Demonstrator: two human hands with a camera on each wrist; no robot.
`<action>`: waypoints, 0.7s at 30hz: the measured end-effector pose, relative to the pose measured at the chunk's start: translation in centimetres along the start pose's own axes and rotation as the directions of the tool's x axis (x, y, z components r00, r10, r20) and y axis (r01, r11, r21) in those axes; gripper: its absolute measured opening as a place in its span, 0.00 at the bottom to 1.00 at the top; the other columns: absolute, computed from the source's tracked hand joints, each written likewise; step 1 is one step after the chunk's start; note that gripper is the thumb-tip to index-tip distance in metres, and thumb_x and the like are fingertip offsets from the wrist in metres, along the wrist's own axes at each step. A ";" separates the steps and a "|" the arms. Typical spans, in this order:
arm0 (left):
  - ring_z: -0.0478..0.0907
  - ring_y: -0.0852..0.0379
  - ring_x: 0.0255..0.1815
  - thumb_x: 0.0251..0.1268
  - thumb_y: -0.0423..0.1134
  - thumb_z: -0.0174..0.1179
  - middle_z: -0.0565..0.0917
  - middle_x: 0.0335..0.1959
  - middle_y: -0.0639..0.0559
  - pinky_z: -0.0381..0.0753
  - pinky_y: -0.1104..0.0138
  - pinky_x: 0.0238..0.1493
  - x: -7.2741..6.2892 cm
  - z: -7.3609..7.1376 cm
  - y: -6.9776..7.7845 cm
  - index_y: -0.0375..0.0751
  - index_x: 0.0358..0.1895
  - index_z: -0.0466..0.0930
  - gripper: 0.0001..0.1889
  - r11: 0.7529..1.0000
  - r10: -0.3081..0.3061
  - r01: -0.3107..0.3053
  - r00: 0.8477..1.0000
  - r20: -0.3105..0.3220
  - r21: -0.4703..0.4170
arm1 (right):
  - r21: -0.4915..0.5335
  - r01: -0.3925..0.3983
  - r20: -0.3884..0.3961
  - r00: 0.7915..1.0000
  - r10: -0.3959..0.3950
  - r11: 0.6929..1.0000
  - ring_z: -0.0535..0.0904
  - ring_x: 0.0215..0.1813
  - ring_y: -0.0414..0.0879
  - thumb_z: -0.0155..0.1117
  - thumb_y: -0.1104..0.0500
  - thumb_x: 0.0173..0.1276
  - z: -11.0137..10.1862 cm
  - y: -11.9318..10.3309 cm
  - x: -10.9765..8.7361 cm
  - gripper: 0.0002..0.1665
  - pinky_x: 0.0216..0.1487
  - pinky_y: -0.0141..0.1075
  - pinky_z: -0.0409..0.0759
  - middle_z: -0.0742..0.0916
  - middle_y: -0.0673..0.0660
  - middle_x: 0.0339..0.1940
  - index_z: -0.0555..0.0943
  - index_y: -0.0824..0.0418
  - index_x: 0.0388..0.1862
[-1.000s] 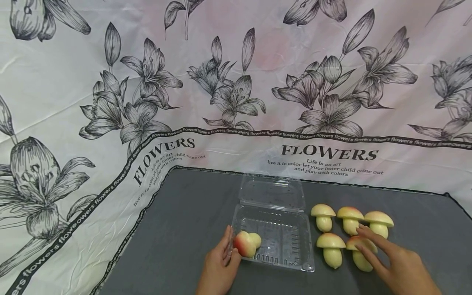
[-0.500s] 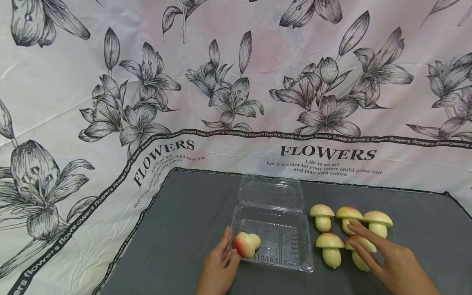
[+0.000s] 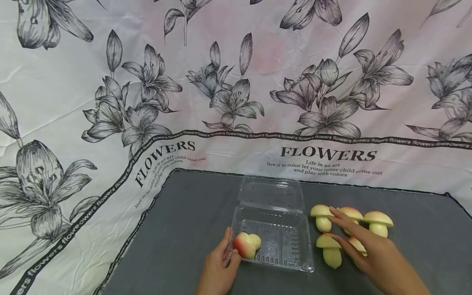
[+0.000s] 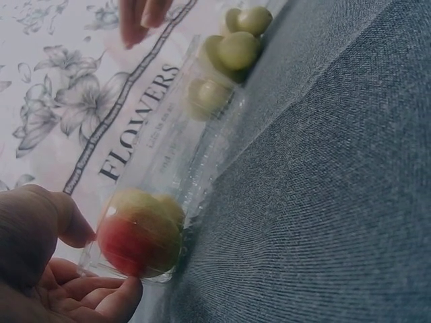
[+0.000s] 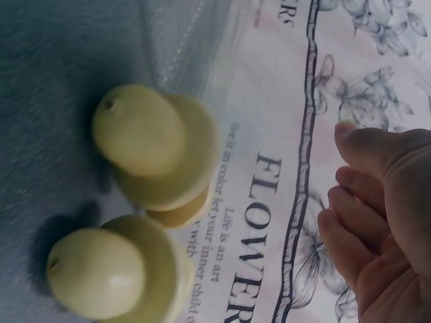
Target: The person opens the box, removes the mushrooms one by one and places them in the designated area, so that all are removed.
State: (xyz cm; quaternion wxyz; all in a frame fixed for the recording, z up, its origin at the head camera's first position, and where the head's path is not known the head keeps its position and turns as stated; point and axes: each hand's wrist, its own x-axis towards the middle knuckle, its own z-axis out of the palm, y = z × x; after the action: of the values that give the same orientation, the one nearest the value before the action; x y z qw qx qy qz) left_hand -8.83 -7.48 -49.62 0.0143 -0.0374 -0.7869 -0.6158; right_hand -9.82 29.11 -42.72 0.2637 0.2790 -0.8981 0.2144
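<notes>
A clear plastic clamshell container (image 3: 310, 246) lies with its lid (image 3: 271, 194) folded back. One toy mushroom (image 3: 245, 246), pale yellow with a red-tinged cap, lies in its left front corner. My left hand (image 3: 218, 264) pinches the container's left wall beside that mushroom; in the left wrist view the thumb (image 4: 75, 227) and fingers meet at the plastic edge. Above several similar mushrooms right of the container hovers my right hand (image 3: 374, 254), fingers extended and holding nothing. It overlaps the front-row mushroom (image 3: 333, 257) and partly hides another behind the fingers.
The back row includes a left mushroom (image 3: 323, 224) and a right mushroom (image 3: 378, 229), standing close together. A dark grey cloth (image 3: 184, 213) covers the table. Behind it hangs a white curtain (image 3: 236, 151) printed with flowers and lettering.
My right hand has moved left across the mushrooms, from the front right one toward the left ones. The left hand, container and mushrooms stay in place.
</notes>
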 end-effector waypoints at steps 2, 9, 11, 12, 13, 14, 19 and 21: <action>0.70 0.37 0.75 0.74 0.34 0.61 0.68 0.78 0.33 0.82 0.57 0.65 0.1 0.0 0.0 0.29 0.81 0.60 0.36 1.000 -0.002 0.002 1.000 0.000 -0.001 | 0.028 0.042 0.002 0.999 -0.042 0.999 0.86 0.56 0.32 0.62 0.41 0.80 0.2 -0.3 0.5 0.32 0.41 0.17 0.81 0.81 0.57 0.75 0.78 0.52 0.76; 0.70 0.37 0.75 0.74 0.33 0.61 0.68 0.78 0.33 0.81 0.56 0.65 0.1 0.1 -0.2 0.28 0.81 0.60 0.36 1.000 -0.001 0.001 1.000 0.000 -0.003 | 0.119 0.165 -0.003 0.986 -0.165 0.979 0.71 0.75 0.30 0.44 0.34 0.85 1.3 -1.0 2.1 0.38 0.58 0.18 0.79 0.80 0.61 0.74 0.79 0.60 0.73; 0.70 0.37 0.75 0.74 0.33 0.61 0.68 0.78 0.33 0.81 0.57 0.65 0.1 0.2 -0.3 0.28 0.81 0.60 0.36 1.000 0.007 -0.007 1.000 -0.002 -0.006 | 0.098 0.135 0.039 0.989 -0.139 0.986 0.71 0.76 0.31 0.41 0.32 0.85 1.4 -1.3 2.4 0.39 0.58 0.18 0.79 0.79 0.59 0.76 0.76 0.55 0.76; 0.70 0.37 0.75 0.74 0.33 0.61 0.68 0.77 0.33 0.81 0.57 0.65 0.1 0.2 -0.3 0.28 0.81 0.60 0.36 1.000 0.009 -0.009 1.000 -0.002 -0.007 | 0.094 0.122 0.061 0.990 -0.128 0.988 0.72 0.75 0.32 0.39 0.31 0.84 1.5 -1.5 2.5 0.40 0.57 0.18 0.80 0.78 0.58 0.77 0.75 0.54 0.78; 0.70 0.38 0.75 0.74 0.33 0.61 0.69 0.77 0.33 0.81 0.57 0.65 0.1 0.2 -0.3 0.28 0.81 0.60 0.35 1.000 0.010 -0.010 1.000 -0.001 -0.006 | 0.090 0.123 0.069 0.989 -0.130 0.988 0.72 0.75 0.33 0.38 0.31 0.84 1.6 -1.7 2.7 0.40 0.57 0.18 0.80 0.77 0.57 0.78 0.74 0.53 0.79; 0.70 0.38 0.75 0.74 0.33 0.61 0.69 0.77 0.33 0.81 0.57 0.65 0.1 0.1 -0.3 0.28 0.81 0.60 0.35 1.000 0.013 -0.013 1.000 -0.001 -0.006 | 0.086 0.125 0.075 0.988 -0.132 0.988 0.73 0.75 0.33 0.37 0.30 0.84 1.7 -1.9 2.8 0.40 0.56 0.18 0.80 0.76 0.57 0.79 0.73 0.52 0.80; 0.70 0.38 0.75 0.75 0.33 0.60 0.69 0.77 0.32 0.81 0.58 0.65 0.1 0.1 -0.4 0.28 0.81 0.61 0.35 1.000 0.022 -0.022 1.000 -0.005 -0.005 | 0.085 0.198 0.036 0.979 -0.202 0.976 0.85 0.64 0.41 0.39 0.33 0.84 2.4 -2.5 3.7 0.40 0.52 0.17 0.81 0.75 0.56 0.80 0.74 0.56 0.79; 0.70 0.38 0.75 0.74 0.33 0.60 0.69 0.77 0.33 0.81 0.58 0.65 0.1 0.1 -0.4 0.28 0.81 0.61 0.35 1.000 0.020 -0.020 1.000 -0.007 -0.004 | 0.066 0.234 0.012 0.972 -0.235 0.970 0.87 0.61 0.43 0.40 0.34 0.85 2.7 -2.8 4.1 0.39 0.51 0.17 0.81 0.76 0.57 0.79 0.75 0.58 0.78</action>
State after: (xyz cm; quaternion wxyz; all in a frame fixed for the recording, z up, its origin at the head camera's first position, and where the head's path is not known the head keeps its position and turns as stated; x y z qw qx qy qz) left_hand -8.99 -7.49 -50.02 0.0233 -0.0429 -0.7852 -0.6173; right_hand -11.94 23.93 -41.72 0.2694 0.3937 -0.8540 0.2077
